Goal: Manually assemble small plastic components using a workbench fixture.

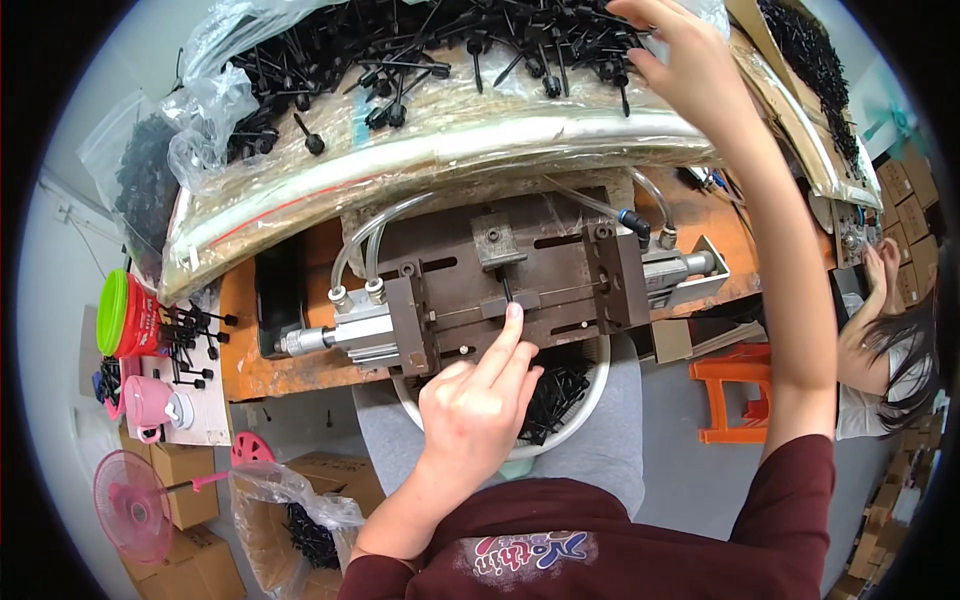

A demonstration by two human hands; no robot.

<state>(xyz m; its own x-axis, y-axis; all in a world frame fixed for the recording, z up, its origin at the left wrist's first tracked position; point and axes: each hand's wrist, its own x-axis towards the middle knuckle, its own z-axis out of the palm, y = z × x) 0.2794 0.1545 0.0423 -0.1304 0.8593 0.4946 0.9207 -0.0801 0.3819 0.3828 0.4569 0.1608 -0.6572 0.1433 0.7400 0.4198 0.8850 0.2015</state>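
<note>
While left hand [472,408] touches fixture [455,285], right hand [690,75] open.

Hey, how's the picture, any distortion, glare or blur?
Head view: fisheye, black corners, and the long, tan, plastic-wrapped tray edge looks bowed; head view: whitish glare streaks that wrapping; head view: the bare left hand and dark brown metal fixture look reasonably sharp.
</note>
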